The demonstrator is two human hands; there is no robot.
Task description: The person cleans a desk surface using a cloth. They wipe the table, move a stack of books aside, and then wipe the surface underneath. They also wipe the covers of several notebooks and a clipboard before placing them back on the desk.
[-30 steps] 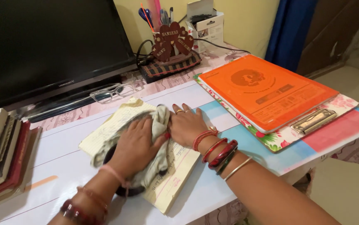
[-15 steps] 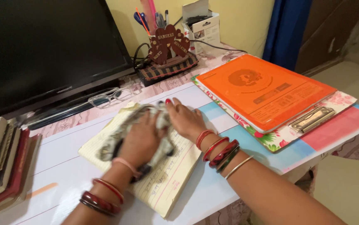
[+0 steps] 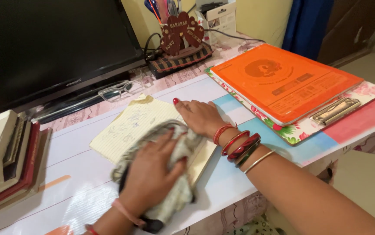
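Observation:
My left hand presses a crumpled grey-and-black cloth down on the near part of a yellow lined notebook that lies on the white table. My right hand rests flat on the notebook's right edge, fingers spread, holding it in place. Red and metal bangles ring my right wrist. The cloth hides the notebook's near corner.
An orange book lies on a floral clipboard at the right. A dark monitor, a pair of glasses and a wooden pen holder stand at the back. A stack of books sits at the left edge.
My left hand has dragged the cloth across the notebook towards me, from its far part to its near edge. My right hand has stayed on the notebook's right side.

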